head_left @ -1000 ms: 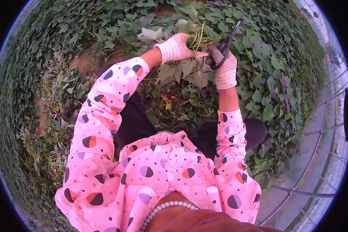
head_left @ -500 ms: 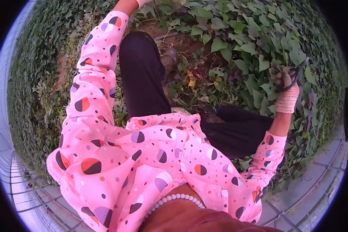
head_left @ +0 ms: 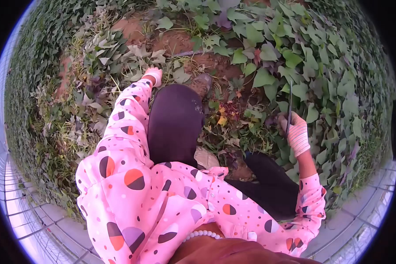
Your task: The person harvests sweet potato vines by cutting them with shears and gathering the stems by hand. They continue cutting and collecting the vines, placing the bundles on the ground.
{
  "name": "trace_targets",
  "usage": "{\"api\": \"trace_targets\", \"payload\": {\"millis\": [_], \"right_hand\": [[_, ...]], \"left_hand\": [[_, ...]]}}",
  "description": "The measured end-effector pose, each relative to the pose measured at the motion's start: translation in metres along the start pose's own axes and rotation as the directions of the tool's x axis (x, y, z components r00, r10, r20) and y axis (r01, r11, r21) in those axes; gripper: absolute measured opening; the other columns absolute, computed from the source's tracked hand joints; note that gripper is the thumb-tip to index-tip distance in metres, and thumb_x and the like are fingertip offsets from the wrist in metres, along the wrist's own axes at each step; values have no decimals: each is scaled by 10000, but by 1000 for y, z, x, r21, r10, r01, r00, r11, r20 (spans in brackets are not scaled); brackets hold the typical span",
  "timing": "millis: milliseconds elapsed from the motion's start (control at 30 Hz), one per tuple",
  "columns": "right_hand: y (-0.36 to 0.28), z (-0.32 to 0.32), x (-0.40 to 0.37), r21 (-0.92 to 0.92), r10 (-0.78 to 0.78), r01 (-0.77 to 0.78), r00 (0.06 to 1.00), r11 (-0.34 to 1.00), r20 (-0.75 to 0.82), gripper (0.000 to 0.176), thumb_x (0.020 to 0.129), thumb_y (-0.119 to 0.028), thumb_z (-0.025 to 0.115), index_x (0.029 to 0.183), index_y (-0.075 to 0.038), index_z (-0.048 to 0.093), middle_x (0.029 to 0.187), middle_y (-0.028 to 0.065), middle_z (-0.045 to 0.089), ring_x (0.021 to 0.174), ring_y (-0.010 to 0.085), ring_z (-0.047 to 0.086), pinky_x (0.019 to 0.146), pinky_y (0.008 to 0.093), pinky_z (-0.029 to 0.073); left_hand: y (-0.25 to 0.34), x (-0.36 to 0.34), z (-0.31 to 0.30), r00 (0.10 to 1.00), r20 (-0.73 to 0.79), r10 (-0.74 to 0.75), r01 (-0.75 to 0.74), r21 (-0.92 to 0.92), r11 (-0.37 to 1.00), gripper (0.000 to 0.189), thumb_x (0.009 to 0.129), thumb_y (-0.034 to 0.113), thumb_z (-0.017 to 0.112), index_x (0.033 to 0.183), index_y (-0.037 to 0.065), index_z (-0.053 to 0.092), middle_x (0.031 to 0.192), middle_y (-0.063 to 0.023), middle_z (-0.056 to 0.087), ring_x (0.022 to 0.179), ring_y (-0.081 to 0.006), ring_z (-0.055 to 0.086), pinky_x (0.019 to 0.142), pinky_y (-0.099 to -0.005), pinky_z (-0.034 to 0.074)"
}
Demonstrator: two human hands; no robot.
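My left hand (head_left: 154,75), in a light glove, is down beside my bent knee at the edge of some pale, wilted vines (head_left: 136,55). Its fingers look curled, and what they hold, if anything, is hidden. My right hand (head_left: 295,130), in a striped glove, is closed around a slim black scissors-like tool (head_left: 289,105). The tool is seen nearly edge-on, pointing away from me. Broad green vine leaves (head_left: 301,90) surround that hand.
My dark-trousered knee (head_left: 174,123) rises between my arms, with a muddy shoe (head_left: 201,84) beyond it. Bare reddish soil (head_left: 174,42) shows among the vines. Yellow and red leaves (head_left: 223,116) lie in the middle. Pale paving (head_left: 361,207) borders the bed behind me.
My left hand has come back from the top edge toward my knee. My right hand has moved inward and lower, turning the black tool edge-on. The view has shifted, showing more soil ahead.
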State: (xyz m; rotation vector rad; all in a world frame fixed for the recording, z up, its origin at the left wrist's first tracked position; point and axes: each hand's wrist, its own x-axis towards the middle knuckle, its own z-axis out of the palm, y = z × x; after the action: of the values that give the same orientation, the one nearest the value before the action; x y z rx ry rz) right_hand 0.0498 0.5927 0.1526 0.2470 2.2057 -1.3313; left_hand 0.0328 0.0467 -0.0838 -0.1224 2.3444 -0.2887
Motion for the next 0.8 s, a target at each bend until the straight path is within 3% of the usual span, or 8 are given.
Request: {"api": "trace_targets", "payload": {"millis": [167,367,467,500,533,567,733,800], "right_hand": [[-43,90,102,-559,-388,494,869,666,306,316,858,-331,586,988,-47,639,840,232,649,818,397,622,746,444,495],[-131,268,251,-511,-423,657,751,555,507,407,864,-403,530,960,-27,654,923,236,641,900,417,598,816,435,484],[-142,304,336,-616,-208,361,928,700,309,426,879,-390,490,1013,-25,662,1063,238,634,1051,397,582,900,433,466],[-92,326,424,-615,-529,589,791,523,308,461,902,-378,433,1066,-11,658,1120,197,637,1046,378,597,897,435,474],[-80,301,451,-712,-205,352,936,608,287,409,924,-387,478,995,-41,685,907,153,701,882,347,667,754,411,513],[-59,284,473,-84,249,-235,938,968,243,333,895,-387,562,937,-91,708,792,84,698,651,216,650,590,338,490],[-4,242,450,-41,268,-271,896,962,354,271,847,-358,653,912,-99,696,699,12,660,463,106,501,461,267,404],[-5,243,454,-72,195,-181,924,981,329,264,836,-357,673,900,-102,694,674,6,647,468,100,497,461,260,392]], "left_hand": [[-26,-9,-139,925,321,202,-214,2,977,717,646,348,776,1259,45,559,1195,-185,618,1092,-308,605,914,-401,491],[-34,58,-185,973,-30,230,-226,84,970,326,743,215,683,1038,78,691,928,-151,695,906,-345,657,772,-413,534],[-15,97,-160,946,-228,232,-255,-76,964,315,763,135,627,1075,126,676,1051,-126,673,986,-316,639,834,-400,514],[-9,123,-142,937,-293,188,-222,-85,971,328,771,115,609,1094,133,665,1078,-122,665,994,-322,633,848,-398,507],[-8,136,-136,940,-285,187,-224,-102,969,328,771,115,609,1094,133,665,1078,-122,665,994,-322,633,848,-398,507],[-6,147,-131,912,-398,99,-230,-297,927,344,780,91,584,1114,137,651,1107,-122,654,1007,-334,620,867,-396,500],[-12,189,-107,789,-573,-220,-332,-700,632,384,795,41,524,1160,123,611,1197,-137,607,1056,-358,578,921,-384,481],[-17,216,-116,708,-697,-114,-261,-409,874,379,796,65,563,1167,121,622,1176,-112,620,1100,-321,573,947,-422,457]]}}
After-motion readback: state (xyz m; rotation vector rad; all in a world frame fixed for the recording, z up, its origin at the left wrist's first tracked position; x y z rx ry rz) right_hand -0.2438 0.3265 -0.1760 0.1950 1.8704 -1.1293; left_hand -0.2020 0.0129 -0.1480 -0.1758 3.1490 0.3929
